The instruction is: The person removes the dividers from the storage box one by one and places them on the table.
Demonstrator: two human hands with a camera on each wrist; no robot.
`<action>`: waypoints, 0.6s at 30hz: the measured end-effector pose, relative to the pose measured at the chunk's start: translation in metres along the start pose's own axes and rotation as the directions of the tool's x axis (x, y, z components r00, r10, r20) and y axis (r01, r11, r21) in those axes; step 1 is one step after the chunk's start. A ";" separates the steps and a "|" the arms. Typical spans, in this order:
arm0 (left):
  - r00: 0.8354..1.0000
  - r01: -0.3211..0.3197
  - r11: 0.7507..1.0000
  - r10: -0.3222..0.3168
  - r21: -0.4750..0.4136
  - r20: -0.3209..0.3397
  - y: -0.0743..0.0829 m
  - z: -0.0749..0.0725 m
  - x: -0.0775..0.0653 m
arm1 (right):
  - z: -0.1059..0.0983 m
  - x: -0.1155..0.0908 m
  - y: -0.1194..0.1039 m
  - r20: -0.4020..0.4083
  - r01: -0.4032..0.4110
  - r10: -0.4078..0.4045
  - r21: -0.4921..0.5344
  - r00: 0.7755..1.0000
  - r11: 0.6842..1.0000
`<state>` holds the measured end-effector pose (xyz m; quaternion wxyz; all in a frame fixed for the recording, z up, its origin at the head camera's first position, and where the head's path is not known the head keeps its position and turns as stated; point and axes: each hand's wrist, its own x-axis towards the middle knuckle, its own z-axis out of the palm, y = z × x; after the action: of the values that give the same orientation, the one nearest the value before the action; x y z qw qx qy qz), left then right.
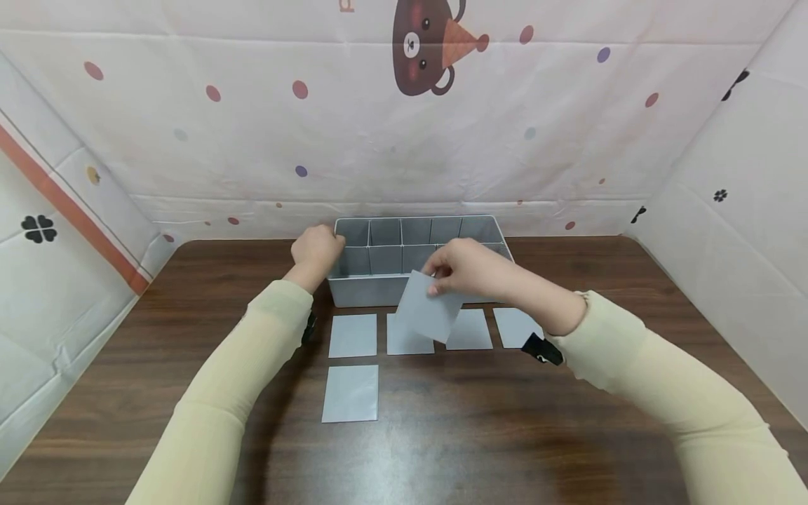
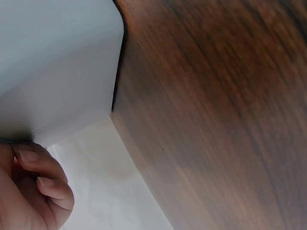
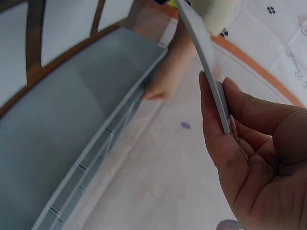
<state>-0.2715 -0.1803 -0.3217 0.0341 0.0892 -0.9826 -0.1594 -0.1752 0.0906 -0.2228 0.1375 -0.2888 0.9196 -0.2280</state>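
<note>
A grey compartment box point(image 1: 366, 292) stands at the back of the table, thin dividers parting its inside into cells. My left hand point(image 1: 315, 250) grips its rim at the left side; in the left wrist view the curled fingers point(image 2: 44, 165) meet the box's edge. My right hand point(image 1: 473, 270) pinches a thin grey square panel point(image 1: 426, 308) between thumb and fingers. That panel is held tilted in front of the box, and the right wrist view shows it edge-on point(image 3: 211, 72). On the table, a row of similar square panels point(image 1: 352, 335) lies flat, one partly hidden behind the held panel.
One more square panel point(image 1: 351, 394) lies nearer me, below the row's left end. The dark wood table point(image 1: 467, 435) reaches a white printed sheet point(image 1: 240, 140) hung behind the box, with more sheeting at both sides.
</note>
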 end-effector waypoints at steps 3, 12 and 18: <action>1.000 -0.004 1.000 0.004 0.003 -0.002 0.000 0.000 0.000 | 0.008 -0.004 0.001 0.024 0.011 -0.010 -0.001 1.000 1.000; 1.000 -0.010 1.000 0.010 -0.002 0.000 -0.001 0.000 0.000 | 0.032 -0.010 0.003 0.113 0.047 -0.045 -0.015 0.993 0.999; 1.000 -0.019 1.000 0.019 -0.001 -0.005 0.000 -0.001 -0.001 | 0.056 -0.010 0.004 0.170 0.074 -0.067 -0.036 0.983 0.997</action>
<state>-0.2701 -0.1801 -0.3212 0.0380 0.0802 -0.9832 -0.1596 -0.1473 0.0803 -0.2714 0.2006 -0.3423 0.8984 -0.1881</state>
